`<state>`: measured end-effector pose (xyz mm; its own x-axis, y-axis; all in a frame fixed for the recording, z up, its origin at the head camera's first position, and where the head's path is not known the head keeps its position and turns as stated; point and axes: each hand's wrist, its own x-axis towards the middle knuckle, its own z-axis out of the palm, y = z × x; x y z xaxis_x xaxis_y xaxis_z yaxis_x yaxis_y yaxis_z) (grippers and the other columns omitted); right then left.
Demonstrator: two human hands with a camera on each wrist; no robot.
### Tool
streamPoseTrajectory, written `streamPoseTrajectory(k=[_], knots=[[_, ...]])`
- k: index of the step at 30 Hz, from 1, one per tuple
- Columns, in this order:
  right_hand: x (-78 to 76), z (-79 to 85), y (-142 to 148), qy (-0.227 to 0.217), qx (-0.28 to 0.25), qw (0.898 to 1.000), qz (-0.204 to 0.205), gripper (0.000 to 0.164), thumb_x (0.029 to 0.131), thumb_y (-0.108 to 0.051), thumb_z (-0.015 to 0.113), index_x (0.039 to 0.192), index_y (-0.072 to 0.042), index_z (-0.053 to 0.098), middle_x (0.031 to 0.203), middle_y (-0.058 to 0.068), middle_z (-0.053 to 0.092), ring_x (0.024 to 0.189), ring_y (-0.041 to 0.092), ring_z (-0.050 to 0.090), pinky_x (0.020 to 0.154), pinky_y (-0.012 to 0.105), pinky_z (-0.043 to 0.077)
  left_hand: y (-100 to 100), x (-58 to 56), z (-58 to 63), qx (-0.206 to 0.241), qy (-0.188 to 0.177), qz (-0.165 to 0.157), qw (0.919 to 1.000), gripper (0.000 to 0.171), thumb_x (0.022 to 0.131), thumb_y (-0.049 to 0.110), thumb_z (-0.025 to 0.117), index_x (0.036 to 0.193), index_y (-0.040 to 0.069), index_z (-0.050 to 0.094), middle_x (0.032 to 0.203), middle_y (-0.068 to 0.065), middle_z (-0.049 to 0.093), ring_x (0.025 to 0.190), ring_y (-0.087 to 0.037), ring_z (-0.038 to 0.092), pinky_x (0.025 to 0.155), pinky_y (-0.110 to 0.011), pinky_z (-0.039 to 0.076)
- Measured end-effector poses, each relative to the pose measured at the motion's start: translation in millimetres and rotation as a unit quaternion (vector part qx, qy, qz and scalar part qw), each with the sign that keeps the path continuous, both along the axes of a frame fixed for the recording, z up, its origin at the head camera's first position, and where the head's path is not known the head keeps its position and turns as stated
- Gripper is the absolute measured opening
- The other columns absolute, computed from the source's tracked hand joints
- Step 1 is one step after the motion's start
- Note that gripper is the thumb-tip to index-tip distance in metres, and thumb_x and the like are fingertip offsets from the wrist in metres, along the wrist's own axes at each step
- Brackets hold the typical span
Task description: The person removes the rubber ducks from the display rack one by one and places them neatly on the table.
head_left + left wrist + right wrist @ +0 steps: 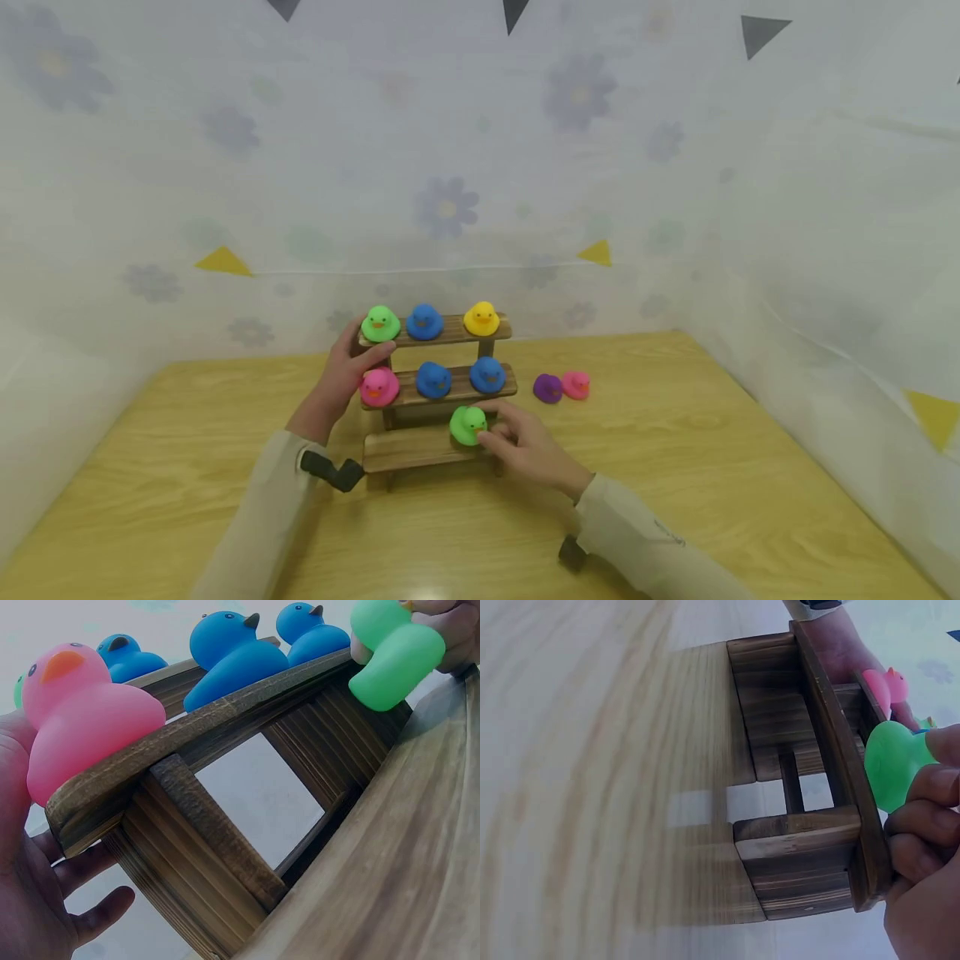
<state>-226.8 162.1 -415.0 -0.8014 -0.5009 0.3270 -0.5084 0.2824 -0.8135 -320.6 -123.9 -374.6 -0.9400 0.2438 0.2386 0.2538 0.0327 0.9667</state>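
Observation:
A three-tier wooden stand [412, 450] stands on the table. My left hand [337, 383] holds its left end, thumb in front below the top tier, other fingers behind. A pink duck [82, 727] sits close by that hand on the middle tier. My right hand [534, 446] pinches a green rubber duck [465, 427] at the right part of the bottom tier. Two blue ducks [433, 380] share the middle tier with the pink one. On top are another green duck [380, 324], a blue duck [424, 322] and a yellow duck [482, 320].
Right of the stand, a purple duck [548, 388] and a second pink duck [577, 385] lie side by side on the wood-grain table [675, 467]. A flowered cloth [510, 167] hangs behind and beside the table, with small triangular flags [597, 253] on it.

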Motion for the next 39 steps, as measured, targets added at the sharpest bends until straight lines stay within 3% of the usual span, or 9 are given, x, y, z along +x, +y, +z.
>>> streamPoseTrajectory(k=[5, 10, 16, 24, 29, 39], knots=[[3.6, -0.2, 5.3, 0.033, -0.003, 0.999, 0.013, 0.031, 0.097, -0.004, 0.053, 0.128, -0.001, 0.051, 0.056, -0.003, 0.041, 0.047, -0.002, 0.032, 0.046, 0.017, 0.033, -1.9, 2.1, 0.4, 0.002, 0.003, -0.003, 1.0, 0.051, 0.097, 0.02, 0.059, 0.142, 0.018, 0.036, 0.091, 0.009, 0.059, 0.078, -0.008, 0.06, 0.075, -0.023, 0.051], [8.0, 3.3, 11.0, 0.038, -0.01, 0.999, 0.016, 0.032, 0.097, -0.002, 0.052, 0.129, -0.003, 0.05, 0.055, -0.002, 0.037, 0.047, -0.002, 0.028, 0.044, 0.017, 0.029, -1.5, 2.9, 0.8, -0.001, 0.001, -0.001, 1.0, 0.052, 0.097, 0.021, 0.058, 0.143, 0.017, 0.034, 0.092, 0.008, 0.059, 0.079, -0.008, 0.06, 0.076, -0.023, 0.051], [8.5, 18.0, 20.4, 0.053, -0.012, 0.998, 0.023, 0.034, 0.097, 0.001, 0.051, 0.131, -0.001, 0.048, 0.056, -0.002, 0.035, 0.049, -0.001, 0.028, 0.046, 0.018, 0.03, -1.8, 4.5, 2.0, -0.003, -0.002, 0.005, 1.0, 0.053, 0.097, 0.021, 0.058, 0.144, 0.018, 0.034, 0.093, 0.008, 0.058, 0.08, -0.01, 0.06, 0.076, -0.023, 0.051], [5.1, 39.7, 45.2, 0.088, -0.041, 0.995, -0.014, 0.032, 0.096, 0.005, 0.049, 0.128, 0.006, 0.049, 0.052, 0.005, 0.035, 0.043, 0.005, 0.027, 0.039, 0.023, 0.028, -1.8, 0.4, -0.5, 0.004, -0.001, -0.002, 1.0, 0.049, 0.097, 0.02, 0.058, 0.141, 0.02, 0.037, 0.094, 0.008, 0.058, 0.079, -0.008, 0.06, 0.076, -0.023, 0.051], [2.2, 46.7, 62.7, 0.096, -0.005, 0.993, -0.069, 0.035, 0.097, 0.0, 0.05, 0.132, 0.001, 0.048, 0.048, -0.003, 0.036, 0.039, 0.002, 0.027, 0.036, 0.021, 0.027, -1.7, 1.4, -0.8, 0.007, 0.0, -0.005, 1.0, 0.046, 0.097, 0.018, 0.058, 0.138, 0.021, 0.039, 0.092, 0.008, 0.058, 0.078, -0.008, 0.059, 0.075, -0.023, 0.052], [-14.7, 46.7, 94.3, 0.059, 0.028, 0.991, -0.117, 0.04, 0.102, -0.007, 0.045, 0.142, -0.005, 0.04, 0.049, -0.009, 0.033, 0.037, -0.002, 0.023, 0.035, 0.018, 0.023, -5.5, 3.1, 0.0, -0.002, -0.004, 0.001, 1.0, 0.051, 0.097, 0.02, 0.058, 0.143, 0.018, 0.035, 0.093, 0.007, 0.058, 0.079, -0.009, 0.059, 0.075, -0.023, 0.052]])
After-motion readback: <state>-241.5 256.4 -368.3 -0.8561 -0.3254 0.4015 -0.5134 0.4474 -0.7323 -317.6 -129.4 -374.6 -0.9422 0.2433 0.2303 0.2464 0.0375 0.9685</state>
